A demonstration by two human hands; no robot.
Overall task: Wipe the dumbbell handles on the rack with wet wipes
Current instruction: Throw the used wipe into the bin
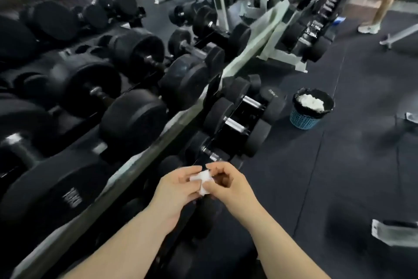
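Both hands pinch a wipe (seemingly folded).

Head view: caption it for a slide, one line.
Left hand and right hand pinch a white wipe beside the dumbbell rack; blue bin beyond.

1. Dim indoor light; a brighter washed-out patch lies far right.
2. Motion blur smears the dumbbells at left and the far racks.
3. Chrome handles glint; the wet wipe glares white.
4. Edges bend outward.
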